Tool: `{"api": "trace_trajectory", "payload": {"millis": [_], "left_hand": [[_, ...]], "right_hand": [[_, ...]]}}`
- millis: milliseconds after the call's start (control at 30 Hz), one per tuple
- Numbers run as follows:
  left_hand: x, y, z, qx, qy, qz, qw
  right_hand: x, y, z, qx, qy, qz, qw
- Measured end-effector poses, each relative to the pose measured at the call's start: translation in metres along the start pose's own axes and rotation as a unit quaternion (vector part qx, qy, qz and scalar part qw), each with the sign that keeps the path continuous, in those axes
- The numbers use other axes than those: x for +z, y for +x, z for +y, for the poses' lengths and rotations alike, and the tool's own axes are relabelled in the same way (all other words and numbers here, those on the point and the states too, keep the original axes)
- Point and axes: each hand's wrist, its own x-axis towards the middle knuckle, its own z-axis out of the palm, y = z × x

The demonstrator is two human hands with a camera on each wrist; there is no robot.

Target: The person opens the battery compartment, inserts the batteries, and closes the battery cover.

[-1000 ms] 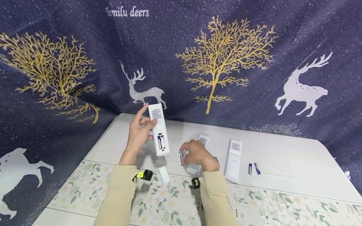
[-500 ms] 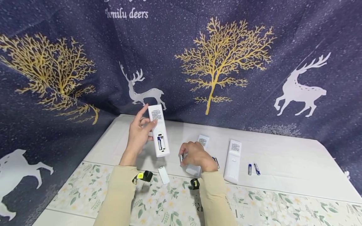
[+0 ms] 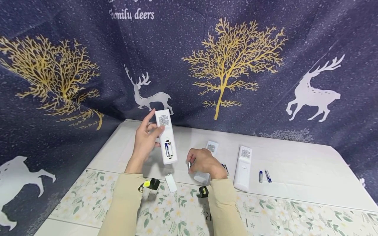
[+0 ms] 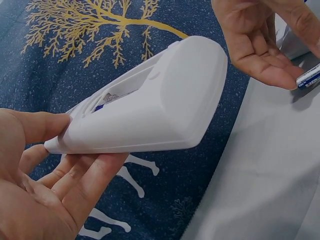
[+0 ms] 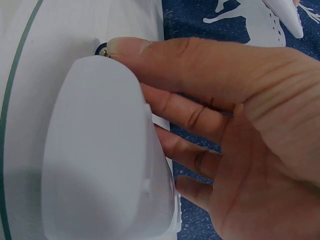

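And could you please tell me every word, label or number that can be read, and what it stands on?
"milu deers": on the dark blue backdrop; the word before it is distorted by a fold.
"R": apparently on the floral tablecloth.
Too small to read: the labels on the raised remote, middle remote and rightmost remote.
Too small or blurred: print on the batteries and yellow tags.

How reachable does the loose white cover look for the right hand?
Probably yes: nothing lies over the white cover, though the right hand pinches a battery and isn't free.
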Motion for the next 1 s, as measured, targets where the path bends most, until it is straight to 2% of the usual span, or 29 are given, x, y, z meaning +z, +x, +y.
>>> {"api": "trace_trajectory", "payload": {"millis": [767,1000], "left_hand": [[0.0004,0.0009,-0.0027,-0.003,0.004,0.0,1.0],[0.0011,0.001,-0.0025,-0.009,0.0,0.001,1.0]], "right_hand": [[-0.0007,0.0007,0.003,0.013,0.012,-0.007,1.0],[-0.0018,0.0006,0.0054,-0.012,0.038,-0.013,0.999]]}}
